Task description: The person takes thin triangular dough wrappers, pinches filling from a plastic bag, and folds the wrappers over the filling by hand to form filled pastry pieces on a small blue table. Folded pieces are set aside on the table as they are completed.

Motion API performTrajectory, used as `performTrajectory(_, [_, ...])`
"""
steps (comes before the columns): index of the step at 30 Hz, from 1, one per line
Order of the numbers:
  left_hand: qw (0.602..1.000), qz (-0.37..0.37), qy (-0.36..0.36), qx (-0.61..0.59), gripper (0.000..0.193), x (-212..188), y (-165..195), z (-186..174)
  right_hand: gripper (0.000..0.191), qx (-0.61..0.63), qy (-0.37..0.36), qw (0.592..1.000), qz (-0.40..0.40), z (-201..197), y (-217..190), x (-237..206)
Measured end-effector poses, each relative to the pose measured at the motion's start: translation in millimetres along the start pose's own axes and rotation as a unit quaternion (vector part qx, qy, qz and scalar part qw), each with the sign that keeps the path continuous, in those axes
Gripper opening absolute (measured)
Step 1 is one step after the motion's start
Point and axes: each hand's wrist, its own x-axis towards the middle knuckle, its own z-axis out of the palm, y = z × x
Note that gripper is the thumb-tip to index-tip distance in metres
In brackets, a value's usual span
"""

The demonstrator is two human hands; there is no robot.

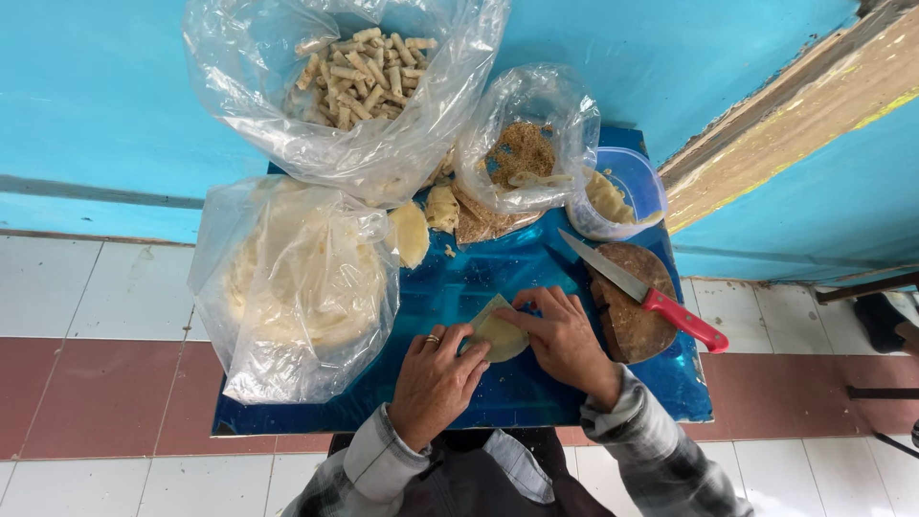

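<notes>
A pale yellow pastry wrapper [497, 331] lies partly folded on the blue table [479, 278] near its front edge. My left hand [436, 381], with a ring on one finger, presses the wrapper's left edge. My right hand [565, 340] pinches and folds its right side. Both hands grip the same wrapper from either side.
A big clear bag of round wrappers [297, 287] lies at the left. Behind it sits a bag of finished rolls [359, 72], a bag of brown crumbs [522, 148] and a clear tub [622, 191]. A red-handled knife [641, 292] rests on a round wooden board [632, 316] at the right.
</notes>
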Motion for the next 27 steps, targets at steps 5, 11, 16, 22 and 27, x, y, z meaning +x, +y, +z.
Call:
performTrajectory(5, [1.0,-0.011,-0.01,0.008,0.027,0,-1,0,0.064,-0.168,-0.014,0.984,-0.061,0,1,-3])
performTrajectory(11, [1.0,-0.017,-0.013,-0.019,0.026,1,1,-1,0.056,-0.261,0.01,0.961,-0.096,-17,26,18])
performTrajectory(16, [0.999,-0.025,-0.016,-0.038,0.023,3,0,-1,0.032,-0.222,0.144,0.964,0.02,-47,86,89])
performTrajectory(22, [0.997,-0.037,-0.034,-0.054,0.023,4,0,-2,0.011,-0.335,-0.051,0.938,0.075,-27,149,183])
performTrajectory(27, [0.997,-0.035,-0.048,-0.039,0.022,2,-4,3,0.012,-0.401,-0.157,0.9,0.066,4,165,207])
